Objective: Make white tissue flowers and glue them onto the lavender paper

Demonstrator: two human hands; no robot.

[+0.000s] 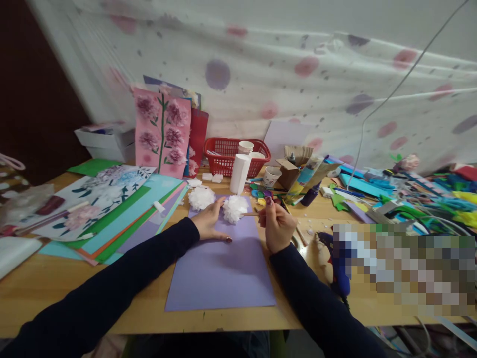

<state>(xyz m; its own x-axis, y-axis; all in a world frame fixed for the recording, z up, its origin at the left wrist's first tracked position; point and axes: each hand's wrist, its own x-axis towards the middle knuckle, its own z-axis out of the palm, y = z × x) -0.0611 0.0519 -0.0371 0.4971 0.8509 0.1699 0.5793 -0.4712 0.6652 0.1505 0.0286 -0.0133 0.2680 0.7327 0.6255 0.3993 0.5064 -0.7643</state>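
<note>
A purple sheet of paper lies on the table in front of me. Two ruffled white paper flowers sit towards its far end: the right flower and the left flower. My left hand rests over the sheet with thumb and fingers spread, its fingertips beside the right flower; whether they touch it I cannot tell. Between the fingers of my right hand is a thin brown stick, its tip pointing left at the right flower's edge. Its exact kind is unclear.
Behind the flowers stand a white paper roll, a red basket and a paper cup. Paint pots sit nearby. At right is a blue glue gun. Coloured sheets and a pink flower picture are at left.
</note>
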